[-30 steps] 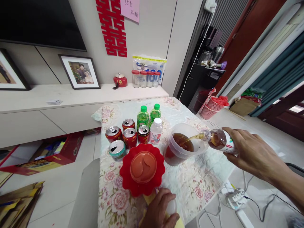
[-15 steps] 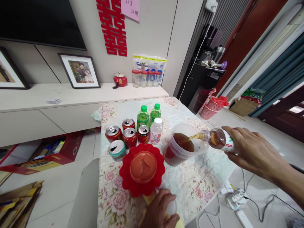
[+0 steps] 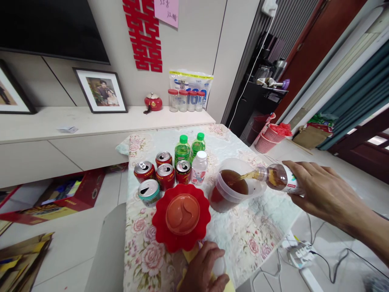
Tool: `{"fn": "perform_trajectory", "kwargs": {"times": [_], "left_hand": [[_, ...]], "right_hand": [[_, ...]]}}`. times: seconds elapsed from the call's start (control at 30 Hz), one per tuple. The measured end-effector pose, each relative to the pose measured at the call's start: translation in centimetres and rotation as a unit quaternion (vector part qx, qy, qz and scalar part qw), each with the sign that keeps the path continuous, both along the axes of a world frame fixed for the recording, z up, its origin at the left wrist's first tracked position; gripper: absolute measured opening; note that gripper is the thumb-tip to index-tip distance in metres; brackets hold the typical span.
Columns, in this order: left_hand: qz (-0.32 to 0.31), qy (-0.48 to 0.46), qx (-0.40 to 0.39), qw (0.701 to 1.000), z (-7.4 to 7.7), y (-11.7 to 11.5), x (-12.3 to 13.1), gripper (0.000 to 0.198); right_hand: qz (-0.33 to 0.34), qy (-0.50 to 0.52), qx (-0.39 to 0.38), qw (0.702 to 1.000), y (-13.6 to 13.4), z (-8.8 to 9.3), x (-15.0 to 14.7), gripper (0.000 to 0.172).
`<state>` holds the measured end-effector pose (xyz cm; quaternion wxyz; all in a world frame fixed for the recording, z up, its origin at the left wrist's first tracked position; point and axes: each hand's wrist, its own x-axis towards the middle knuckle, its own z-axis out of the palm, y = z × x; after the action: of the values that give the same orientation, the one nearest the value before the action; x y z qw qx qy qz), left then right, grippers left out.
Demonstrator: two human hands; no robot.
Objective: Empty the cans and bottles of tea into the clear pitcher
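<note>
My right hand [image 3: 319, 190] is wrapped round a clear plastic drink bottle [image 3: 276, 177], tipped with its mouth to the left. Amber liquid runs from it into a translucent plastic pitcher [image 3: 225, 202], which holds reddish-brown liquid. At the table's near edge, my left hand [image 3: 204, 269] has its fingers curled round a small white cap [image 3: 219, 266], over a yellow cloth [image 3: 230, 286]. Just beyond that hand sits a red scalloped bowl [image 3: 182, 243] with an orange-red round piece [image 3: 182, 214] in its middle.
Several opened drink cans [image 3: 165, 177] stand left of the pitcher, beside two green-capped bottles [image 3: 182, 151] and a white-capped bottle [image 3: 199, 168]. All rest on a floral tablecloth [image 3: 152, 259]. Behind is a white cabinet [image 3: 106, 121] with jars. Cables and a power strip [image 3: 311, 280] lie on the floor at right.
Liquid keeps running from the tilted bottle into the pitcher. Both hands stay almost where they were; the view has shifted very slightly.
</note>
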<state>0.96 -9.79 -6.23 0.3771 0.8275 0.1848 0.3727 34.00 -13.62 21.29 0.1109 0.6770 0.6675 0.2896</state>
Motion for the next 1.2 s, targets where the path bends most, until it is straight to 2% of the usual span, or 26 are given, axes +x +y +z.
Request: {"fn": "perform_trajectory", "kwargs": {"times": [0.13,0.23,0.37,0.53,0.63,1.03,1.2], "left_hand": [[-0.035,0.034,-0.001,0.999,1.4,0.7,-0.6,0.051],[-0.032,0.033,-0.002,0.999,1.3,0.6,-0.4,0.051],[0.012,-0.017,0.014,1.000,0.6,0.1,0.1,0.052],[-0.014,-0.001,0.042,0.999,1.9,0.6,-0.1,0.057],[-0.006,-0.006,0.055,0.998,2.5,0.9,-0.3,0.054],[-0.011,-0.019,0.044,0.999,2.5,0.9,-0.3,0.052],[-0.013,-0.017,0.035,0.999,1.9,0.9,-0.2,0.051]], "right_hand": [[0.007,-0.014,0.005,1.000,0.1,0.2,-0.2,0.054],[0.010,-0.018,0.000,1.000,0.1,0.3,-0.2,0.054],[0.011,-0.027,-0.001,1.000,0.2,0.5,-0.4,0.053],[0.026,-0.056,0.015,0.998,0.5,1.1,-1.0,0.046],[0.034,-0.071,0.016,0.997,0.7,1.4,-1.3,0.045],[0.042,-0.103,-0.007,0.994,1.4,2.5,-1.2,0.048],[0.037,-0.106,-0.018,0.993,1.8,2.7,-1.1,0.051]]}}
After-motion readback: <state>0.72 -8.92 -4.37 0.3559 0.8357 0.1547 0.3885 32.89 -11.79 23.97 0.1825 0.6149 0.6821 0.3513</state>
